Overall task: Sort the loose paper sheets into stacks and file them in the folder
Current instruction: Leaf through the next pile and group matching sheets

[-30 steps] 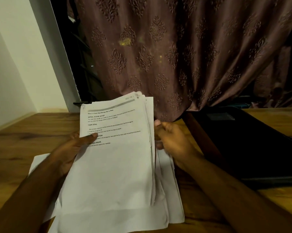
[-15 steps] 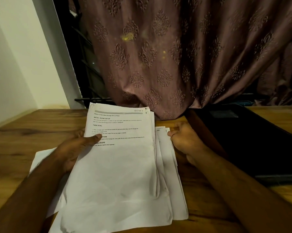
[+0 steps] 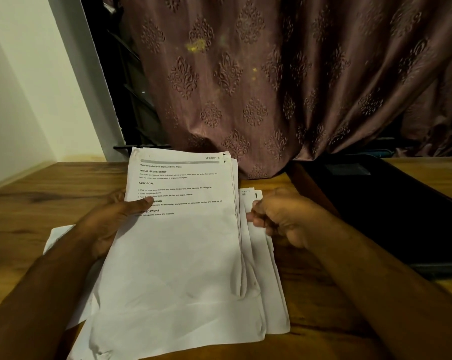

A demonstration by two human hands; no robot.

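A thick stack of white printed sheets (image 3: 183, 250) is held tilted above the wooden table (image 3: 24, 211). My left hand (image 3: 110, 222) grips the stack's left edge, thumb pressed on the top page. Under and to the right of the stack lie more loose sheets (image 3: 266, 281), fanned out on the table. My right hand (image 3: 284, 219) is curled at the top edge of those lower sheets, fingers pinching them. One more sheet (image 3: 59, 236) sticks out on the left under my left forearm. A black folder (image 3: 375, 203) lies open on the table to the right.
A brown patterned curtain (image 3: 258, 87) hangs down behind the table's far edge. A white wall (image 3: 19, 100) borders the table on the left. A dark frame (image 3: 131, 120) stands behind the curtain at the back left.
My right hand left the held stack's right edge and moved down to the lower sheets on the table. The held stack tipped a little further away from me.
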